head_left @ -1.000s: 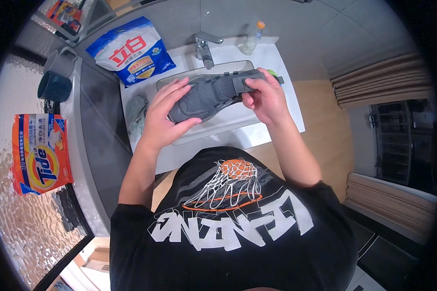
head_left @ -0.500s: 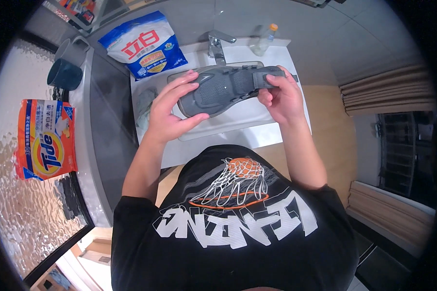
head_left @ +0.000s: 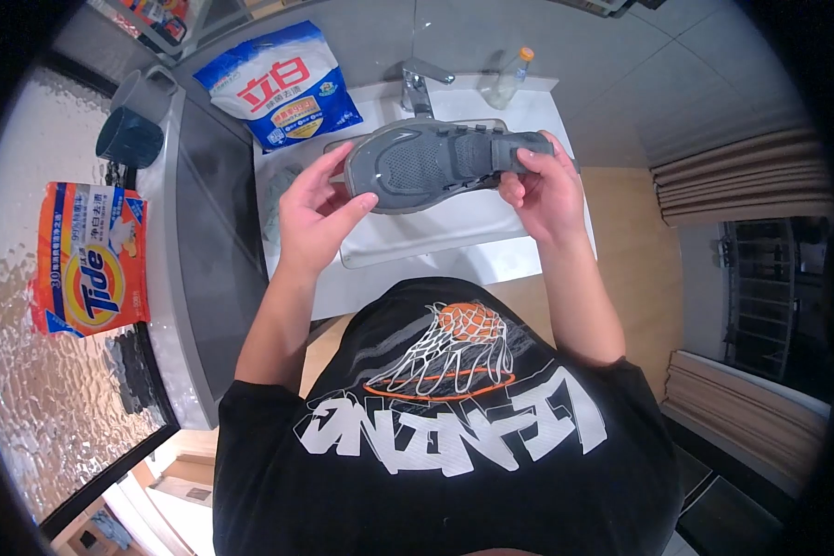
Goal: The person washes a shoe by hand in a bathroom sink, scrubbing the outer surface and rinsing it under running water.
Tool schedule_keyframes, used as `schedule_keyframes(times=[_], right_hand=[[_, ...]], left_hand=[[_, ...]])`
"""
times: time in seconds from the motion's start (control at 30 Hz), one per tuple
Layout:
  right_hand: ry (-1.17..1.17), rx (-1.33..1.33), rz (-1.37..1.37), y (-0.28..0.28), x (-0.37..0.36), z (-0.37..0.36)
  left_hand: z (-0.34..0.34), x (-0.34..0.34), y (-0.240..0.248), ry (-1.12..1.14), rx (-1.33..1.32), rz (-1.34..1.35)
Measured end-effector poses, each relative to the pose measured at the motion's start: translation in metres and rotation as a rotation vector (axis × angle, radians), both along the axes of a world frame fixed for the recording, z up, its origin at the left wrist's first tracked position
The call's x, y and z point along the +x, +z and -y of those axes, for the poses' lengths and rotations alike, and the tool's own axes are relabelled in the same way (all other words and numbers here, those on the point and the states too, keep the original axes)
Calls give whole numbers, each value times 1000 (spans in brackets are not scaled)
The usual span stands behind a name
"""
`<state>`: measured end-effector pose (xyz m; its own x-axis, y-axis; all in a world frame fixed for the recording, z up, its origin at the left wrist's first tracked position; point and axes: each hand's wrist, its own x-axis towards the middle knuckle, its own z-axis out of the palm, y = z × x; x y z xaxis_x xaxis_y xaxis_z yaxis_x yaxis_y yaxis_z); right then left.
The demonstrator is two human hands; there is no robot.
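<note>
The left hand (head_left: pixel 317 218) is half open in a wide C, its thumb and fingers set against the toe end of a grey shoe (head_left: pixel 426 169). The right hand (head_left: pixel 551 195) is closed more tightly, pinching the shoe's other end between a thumb on top and fingers curled beneath. The shoe lies sideways in the upper middle of the frame, top side facing the camera, above a white sink (head_left: pixel 417 246). Just beyond it stands a chrome faucet (head_left: pixel 417 95), with a clear, orange-capped bottle (head_left: pixel 507 85) to its right. A blue-and-white bag (head_left: pixel 282 88) stands at upper left, above a crumpled grey-green cloth (head_left: pixel 279 190). Farther out, at the frame's left, are a dark teal cup (head_left: pixel 130 139) and an orange bag (head_left: pixel 93 259).
</note>
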<state>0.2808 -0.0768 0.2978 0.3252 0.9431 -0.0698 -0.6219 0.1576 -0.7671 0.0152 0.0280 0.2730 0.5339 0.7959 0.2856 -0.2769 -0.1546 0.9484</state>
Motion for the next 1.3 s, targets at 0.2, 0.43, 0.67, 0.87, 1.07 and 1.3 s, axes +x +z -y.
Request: schedule_keyframes(times=[0.2, 0.43, 0.67, 0.87, 1.07, 1.3], right_hand=[[-23, 50, 92, -6, -3, 3], [16, 161, 123, -22, 4, 9], [39, 390, 93, -41, 8, 16], [98, 480, 164, -35, 6, 16], [66, 390, 254, -41, 4, 14], [-102, -4, 94, -59, -6, 6]], left_hand=[[-3, -3, -3, -58, -405, 8], [7, 0, -6, -71, -287, -4], [19, -2, -23, -131, -176, 52], [18, -8, -33, -135, -126, 46], [11, 1, -41, -124, -333, 132], [3, 6, -68, 14, -233, -201]])
